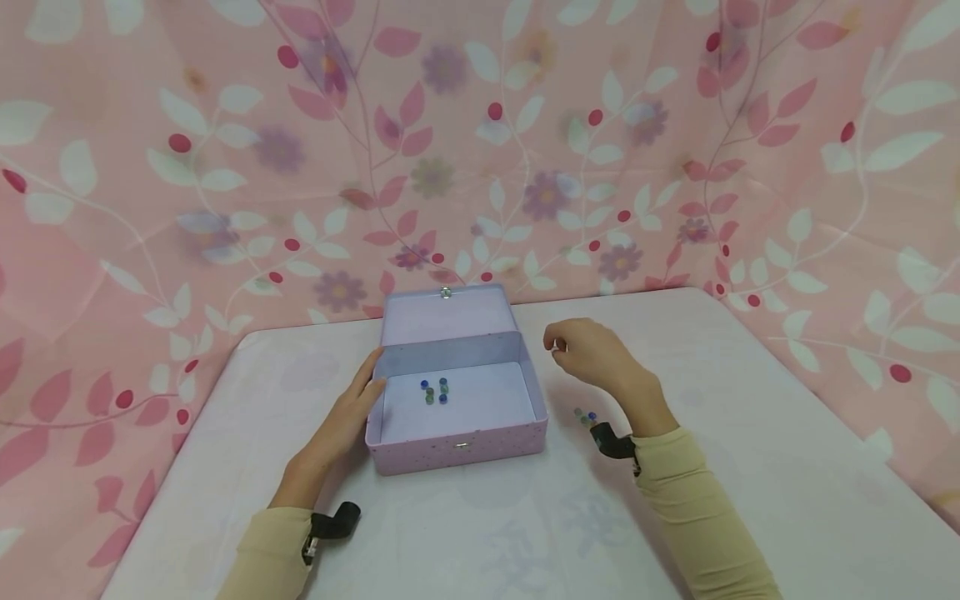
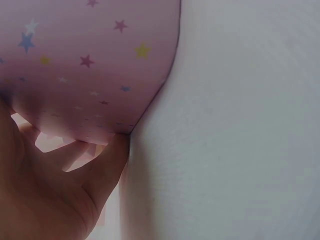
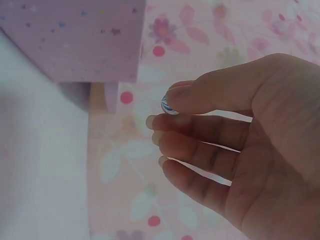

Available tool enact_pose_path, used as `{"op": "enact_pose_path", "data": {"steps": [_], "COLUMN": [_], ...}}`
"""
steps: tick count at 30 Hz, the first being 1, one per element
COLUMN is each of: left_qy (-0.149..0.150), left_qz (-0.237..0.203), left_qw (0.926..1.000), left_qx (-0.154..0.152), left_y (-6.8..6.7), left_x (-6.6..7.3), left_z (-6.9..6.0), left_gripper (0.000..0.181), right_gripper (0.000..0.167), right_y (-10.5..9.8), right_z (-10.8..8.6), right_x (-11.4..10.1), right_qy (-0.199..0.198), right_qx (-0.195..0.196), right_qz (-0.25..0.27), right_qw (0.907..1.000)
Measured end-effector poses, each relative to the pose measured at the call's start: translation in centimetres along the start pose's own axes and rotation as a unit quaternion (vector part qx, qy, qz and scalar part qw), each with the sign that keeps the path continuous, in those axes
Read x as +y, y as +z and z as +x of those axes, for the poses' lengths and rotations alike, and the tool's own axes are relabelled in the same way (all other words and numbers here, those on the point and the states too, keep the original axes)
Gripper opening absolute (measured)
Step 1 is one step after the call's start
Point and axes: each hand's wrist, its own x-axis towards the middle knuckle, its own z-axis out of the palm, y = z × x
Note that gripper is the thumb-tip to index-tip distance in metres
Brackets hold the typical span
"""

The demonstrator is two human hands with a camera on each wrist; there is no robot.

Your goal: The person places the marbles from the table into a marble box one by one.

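Observation:
A lilac box (image 1: 461, 454) stands with its lid tipped back, several small glass marbles (image 1: 430, 392) lying on its floor. My left hand (image 1: 337, 425) rests along the box's left side; in the left wrist view, its fingers (image 2: 107, 160) touch the star-patterned wall (image 2: 90, 65). To the right of the box, above the table, my right hand (image 1: 596, 354) pinches one marble. That clear marble with blue streaks (image 3: 169, 106) shows between thumb and index finger of the right hand (image 3: 215, 135) in the right wrist view, the other fingers bent below.
Several marbles (image 1: 585, 416) lie on the white table (image 1: 495, 533) to the right of the box, below the right hand and beside the black wrist camera (image 1: 613, 442). The box lid (image 1: 450, 315) leans back near a floral cloth (image 1: 450, 167) hanging behind the table.

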Motion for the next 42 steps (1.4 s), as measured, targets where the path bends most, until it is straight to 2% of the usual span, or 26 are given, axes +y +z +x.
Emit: {"op": "enact_pose_path", "data": {"steps": [10, 17, 22, 27, 32, 37, 42], "left_qy": [0.0, -0.005, -0.001, 0.012, 0.022, 0.018, 0.005], "left_qz": [0.001, 0.006, -0.003, 0.006, 0.01, 0.006, -0.002], "left_qw": [1.0, 1.0, 1.0, 0.9998, 0.9995, 0.9997, 1.0], "left_qx": [0.002, 0.002, 0.005, 0.014, 0.019, 0.014, 0.002], "left_y": [0.1, 0.1, 0.1, 0.3, 0.4, 0.3, 0.0], "left_x": [0.4, 0.3, -1.4, -3.4, -4.0, -3.5, -0.7], "left_z": [-0.3, -0.3, 0.7, 1.8, 2.1, 1.9, 0.4], "left_gripper": [0.06, 0.06, 0.06, 0.06, 0.061, 0.058, 0.059], "right_gripper": [0.016, 0.016, 0.014, 0.015, 0.015, 0.015, 0.016], "right_y": [1.1, 2.3, 3.5, 4.7, 5.6, 6.2, 6.8], "right_z": [0.3, 0.8, 1.1, 1.2, 1.3, 1.2, 1.3], "right_x": [-2.5, -4.0, -4.9, -5.4, -5.6, -5.9, -6.1], "right_qy": [-0.041, -0.074, -0.104, -0.115, -0.13, -0.125, -0.106], "right_qx": [0.016, -0.004, -0.036, -0.065, -0.083, -0.102, -0.109], "right_qz": [0.022, 0.046, 0.036, 0.035, 0.037, 0.033, -0.01], "right_qw": [0.9988, 0.9962, 0.9933, 0.9906, 0.9873, 0.9863, 0.9883]}}
